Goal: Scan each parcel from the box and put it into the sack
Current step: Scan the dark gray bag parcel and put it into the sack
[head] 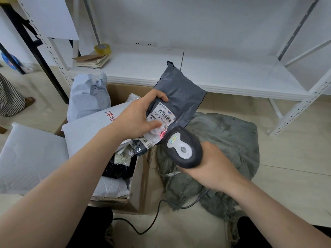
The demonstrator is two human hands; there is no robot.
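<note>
Parcel (180,97), grey, is gripped in my left hand (136,120) over the box (141,179). At its five o'clock my right hand (215,170) wraps the scanner (182,149), red light on the label (163,115). The sack (229,133) lies at three o'clock of the box.

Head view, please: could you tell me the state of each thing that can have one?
grey parcel: lifted, label up, gripped by the left hand.
scanner: held by the right hand, red light on the label.
cardboard box: open, parcels inside.
sack: crumpled on the floor; mouth not clear.
</note>
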